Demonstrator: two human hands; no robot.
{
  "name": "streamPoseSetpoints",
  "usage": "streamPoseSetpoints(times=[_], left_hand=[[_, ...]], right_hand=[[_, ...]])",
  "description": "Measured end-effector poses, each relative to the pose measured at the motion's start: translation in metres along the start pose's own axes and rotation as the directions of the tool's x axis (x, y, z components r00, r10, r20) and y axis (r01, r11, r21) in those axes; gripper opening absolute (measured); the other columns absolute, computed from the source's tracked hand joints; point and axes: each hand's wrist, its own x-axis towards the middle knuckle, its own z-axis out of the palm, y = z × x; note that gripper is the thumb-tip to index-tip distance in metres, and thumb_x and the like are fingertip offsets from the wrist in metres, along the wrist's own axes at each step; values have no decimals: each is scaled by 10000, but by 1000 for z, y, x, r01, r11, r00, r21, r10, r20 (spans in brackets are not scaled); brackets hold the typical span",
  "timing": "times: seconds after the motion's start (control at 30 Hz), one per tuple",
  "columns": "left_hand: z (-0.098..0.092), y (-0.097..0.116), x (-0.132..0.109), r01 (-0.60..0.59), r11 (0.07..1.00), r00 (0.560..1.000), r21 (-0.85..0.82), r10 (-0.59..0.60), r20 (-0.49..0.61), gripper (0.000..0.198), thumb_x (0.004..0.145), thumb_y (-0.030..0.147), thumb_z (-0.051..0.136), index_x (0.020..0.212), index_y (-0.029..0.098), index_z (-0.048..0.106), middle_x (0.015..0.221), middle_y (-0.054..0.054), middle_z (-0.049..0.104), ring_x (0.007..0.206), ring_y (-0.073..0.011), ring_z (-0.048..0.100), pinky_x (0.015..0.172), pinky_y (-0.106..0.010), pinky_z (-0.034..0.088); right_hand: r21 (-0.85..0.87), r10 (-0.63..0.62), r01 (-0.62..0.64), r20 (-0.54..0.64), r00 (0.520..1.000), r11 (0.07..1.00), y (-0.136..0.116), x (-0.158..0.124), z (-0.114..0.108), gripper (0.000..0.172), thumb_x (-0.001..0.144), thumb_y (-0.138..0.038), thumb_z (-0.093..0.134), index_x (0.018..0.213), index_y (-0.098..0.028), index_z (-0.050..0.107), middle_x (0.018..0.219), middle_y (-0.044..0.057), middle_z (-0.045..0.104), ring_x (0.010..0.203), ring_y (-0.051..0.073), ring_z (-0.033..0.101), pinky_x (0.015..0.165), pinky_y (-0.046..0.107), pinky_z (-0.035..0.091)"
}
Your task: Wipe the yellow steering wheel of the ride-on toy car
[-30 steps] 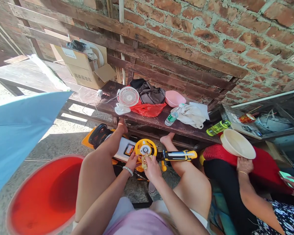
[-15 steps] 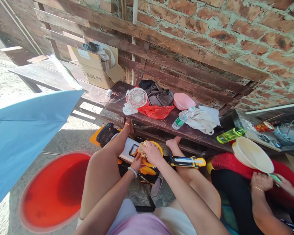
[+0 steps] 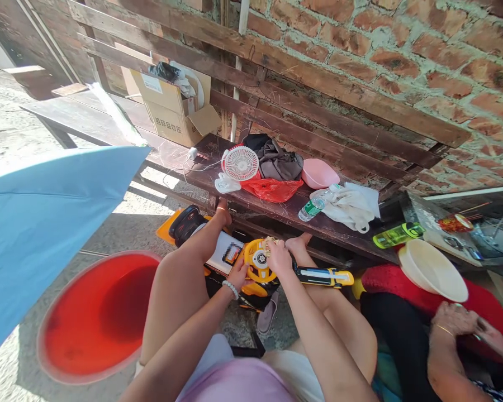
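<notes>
A yellow toy steering wheel with a pale round hub sits on a yellow, black and white ride-on toy between my legs. My left hand is closed around the lower left of its rim. On the right side of the rim my right hand presses a crumpled beige cloth, mostly covered by the fingers. A yellow-and-black arm-like part of the toy sticks out to the right.
A red tub stands at left under a blue umbrella edge. The bench bears a fan, red bag, water bottle and carton. At right are a co-worker's hands and a cream basin.
My right hand and the cloth have moved right, from over the wheel's left and middle to its right rim, uncovering the hub. My left hand remains at the lower left.
</notes>
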Motion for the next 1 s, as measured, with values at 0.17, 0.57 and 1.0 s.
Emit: streamPoseSetpoints(times=[0.17, 0.57, 1.0], left_hand=[[-2, 0, -1, -30, 999, 1000, -28, 31, 7, 492, 941, 396, 735, 1389, 226, 623, 842, -30, 664, 774, -190, 684, 783, -330, 614], [-4, 3, 1, -111, 974, 990, -198, 126, 64, 496, 770, 325, 861, 1220, 208, 685, 981, -40, 785, 910, -195, 739, 916, -308, 574], [-9, 1, -1, 7, 999, 998, -50, -3, 63, 596, 868, 424, 824, 1395, 253, 606, 872, -19, 706, 779, -174, 707, 790, -324, 607]], right_hand=[[21, 96, -98, 98, 991, 995, -3, -42, 11, 422, 950, -241, 687, 1358, -157, 616, 1315, 207, 619, 1097, 278, 727, 926, 345, 534], [145, -189, 175, 85, 978, 974, -48, -94, 41, 430, 910, -243, 733, 1322, -175, 631, 1320, 172, 615, 1143, 293, 697, 956, 371, 559], [-19, -51, 52, 47, 998, 998, 6, -54, 8, 337, 986, -158, 581, 1311, -227, 638, 1307, 146, 572, 1098, 271, 677, 885, 334, 523]])
